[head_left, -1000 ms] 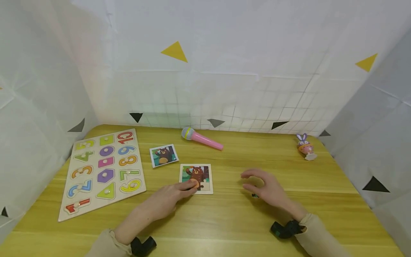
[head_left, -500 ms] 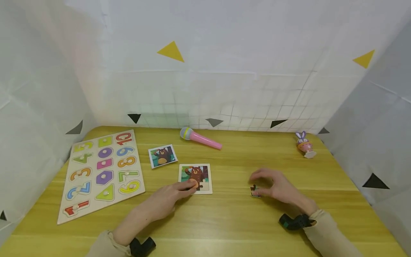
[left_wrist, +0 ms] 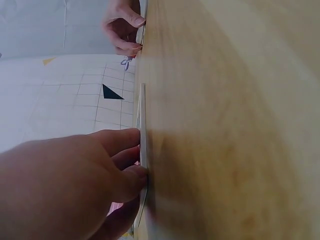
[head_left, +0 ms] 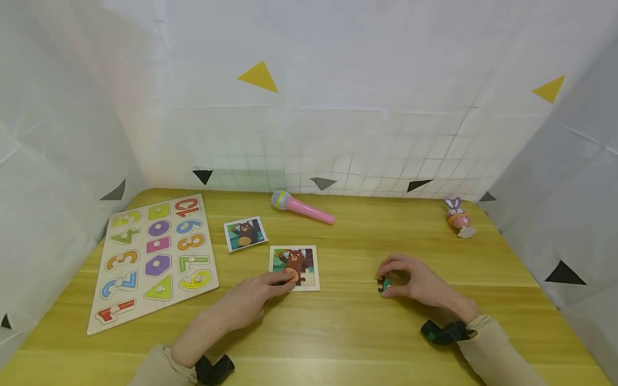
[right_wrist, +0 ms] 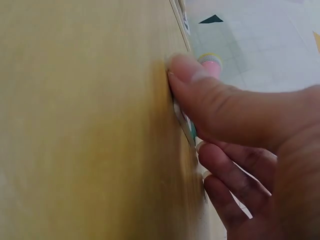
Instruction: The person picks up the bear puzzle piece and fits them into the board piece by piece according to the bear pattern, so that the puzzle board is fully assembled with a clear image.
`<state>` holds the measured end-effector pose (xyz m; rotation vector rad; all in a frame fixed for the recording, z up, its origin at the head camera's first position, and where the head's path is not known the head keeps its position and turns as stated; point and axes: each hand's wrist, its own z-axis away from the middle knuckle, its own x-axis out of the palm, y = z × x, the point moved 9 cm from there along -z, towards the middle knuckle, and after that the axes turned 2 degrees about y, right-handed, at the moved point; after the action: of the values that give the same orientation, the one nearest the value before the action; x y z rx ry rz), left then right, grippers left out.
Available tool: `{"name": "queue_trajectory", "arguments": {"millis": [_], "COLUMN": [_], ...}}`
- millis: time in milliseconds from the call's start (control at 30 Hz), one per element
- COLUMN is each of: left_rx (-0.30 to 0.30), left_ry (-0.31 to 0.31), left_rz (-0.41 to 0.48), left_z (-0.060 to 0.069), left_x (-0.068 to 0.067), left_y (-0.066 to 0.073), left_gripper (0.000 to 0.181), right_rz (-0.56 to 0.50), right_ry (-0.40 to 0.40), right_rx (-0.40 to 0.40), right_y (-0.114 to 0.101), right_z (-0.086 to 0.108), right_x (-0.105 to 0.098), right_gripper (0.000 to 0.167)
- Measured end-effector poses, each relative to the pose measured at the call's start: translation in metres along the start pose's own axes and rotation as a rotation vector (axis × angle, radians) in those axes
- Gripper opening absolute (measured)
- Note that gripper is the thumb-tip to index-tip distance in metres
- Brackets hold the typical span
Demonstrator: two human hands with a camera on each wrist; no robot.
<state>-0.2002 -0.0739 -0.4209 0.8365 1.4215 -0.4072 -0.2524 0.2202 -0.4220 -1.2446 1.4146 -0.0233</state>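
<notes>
In the head view a square wooden bear puzzle (head_left: 309, 259) lies at the middle of the table, with a bare gap at its lower right. My left hand (head_left: 248, 301) rests on its lower left part, index finger and thumb extended over the picture. Close up, the left wrist view has those fingers (left_wrist: 122, 141) touching the board's edge. To the right, my right hand (head_left: 420, 283) pinches a small brown and green puzzle piece (head_left: 380, 284) between thumb and fingers, low at the tabletop. The right wrist view shows that piece (right_wrist: 192, 131) partly hidden behind the thumb.
A picture card of the same bear (head_left: 246, 234) lies behind the puzzle. Farther back is a pink toy microphone (head_left: 309, 210). At left sits a number-and-shape peg board (head_left: 140, 252); at back right, a bunny figurine (head_left: 460, 219). White sheeting (head_left: 338, 139) encloses the table's sides.
My right hand has shifted right and closed its fingers around the loose piece, which now shows a different part of its picture. My left hand has stayed on the puzzle.
</notes>
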Motion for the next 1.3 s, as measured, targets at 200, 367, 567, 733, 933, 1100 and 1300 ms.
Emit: {"name": "queue_trajectory", "arguments": {"millis": [200,367,567,733,933,1100,1300], "left_rx": [-0.004,-0.005,0.003,0.002,-0.01,-0.015,-0.009], "left_ry": [-0.002,0.002,0.023,0.042,0.035,0.016,0.039], "left_rz": [-0.002,0.002,-0.005,-0.015,-0.053,-0.082,-0.019], "left_z": [0.0,0.0,-0.001,-0.002,-0.002,-0.002,-0.002], "left_x": [0.0,0.0,-0.002,-0.002,0.0,0.002,0.001], "left_y": [0.0,0.001,0.001,0.001,0.002,0.002,0.004], "left_gripper": [0.072,0.073,0.069,0.061,0.053,0.052,0.045], "right_rz": [0.033,0.076,0.111,0.105,0.09,0.112,0.098], "right_ry": [0.01,0.042,0.058,0.073,0.075,0.086,0.107], "right_rx": [0.074,0.166,0.181,0.17,0.179,0.179,0.156], "right_y": [0.006,0.012,0.013,0.012,0.01,0.006,0.002], "right_z": [0.0,0.002,0.003,0.003,0.001,0.0,-0.001], "right_x": [-0.001,-0.005,-0.007,-0.008,-0.009,-0.009,-0.008], "right_gripper": [0.033,0.036,0.034,0.031,0.03,0.029,0.03]}}
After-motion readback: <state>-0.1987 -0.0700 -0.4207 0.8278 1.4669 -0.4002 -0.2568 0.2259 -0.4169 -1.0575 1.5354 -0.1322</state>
